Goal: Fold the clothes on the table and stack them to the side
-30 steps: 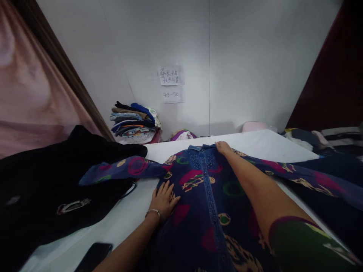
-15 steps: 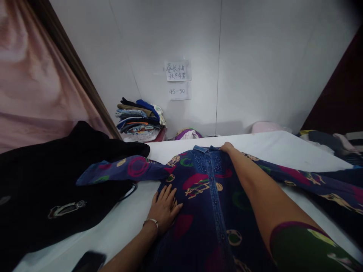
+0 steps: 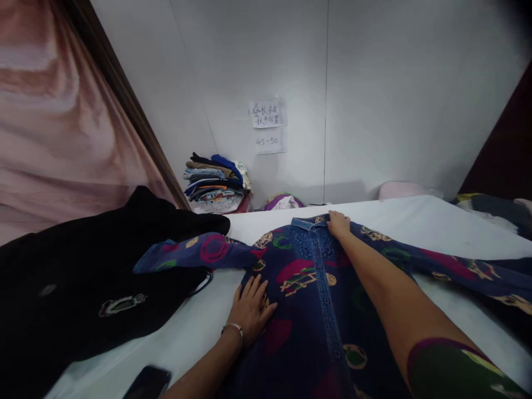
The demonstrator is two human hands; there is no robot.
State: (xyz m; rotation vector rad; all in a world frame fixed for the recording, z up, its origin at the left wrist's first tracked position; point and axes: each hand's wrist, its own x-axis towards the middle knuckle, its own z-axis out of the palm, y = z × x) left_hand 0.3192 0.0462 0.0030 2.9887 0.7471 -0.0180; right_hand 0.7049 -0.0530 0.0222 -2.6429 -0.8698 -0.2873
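A dark blue denim shirt (image 3: 303,310) with a printed pattern of magenta, green and tan shapes lies front up, its collar (image 3: 305,223) pointing away from me. My left hand (image 3: 251,309), with a bracelet at the wrist, rests flat on the left side of the shirt body, fingers spread. At the right side of the collar, my right hand (image 3: 339,224) has its fingers closed around the fabric; part of the grip is hidden. One sleeve (image 3: 195,252) reaches left over a black garment (image 3: 124,266), while the other sleeve (image 3: 449,263) stretches to the right.
The white table (image 3: 394,219) meets a pale wall with paper signs (image 3: 269,126). Folded clothes (image 3: 218,183) are stacked at the back left. A phone (image 3: 148,382) lies near the front edge. More clothes (image 3: 490,208) are at the right; a pink curtain (image 3: 54,122) hangs left.
The whole scene has shifted slightly right and down as my head moved. The right hand stays at the collar, where more of the inside now shows. My left hand keeps its place on the shirt.
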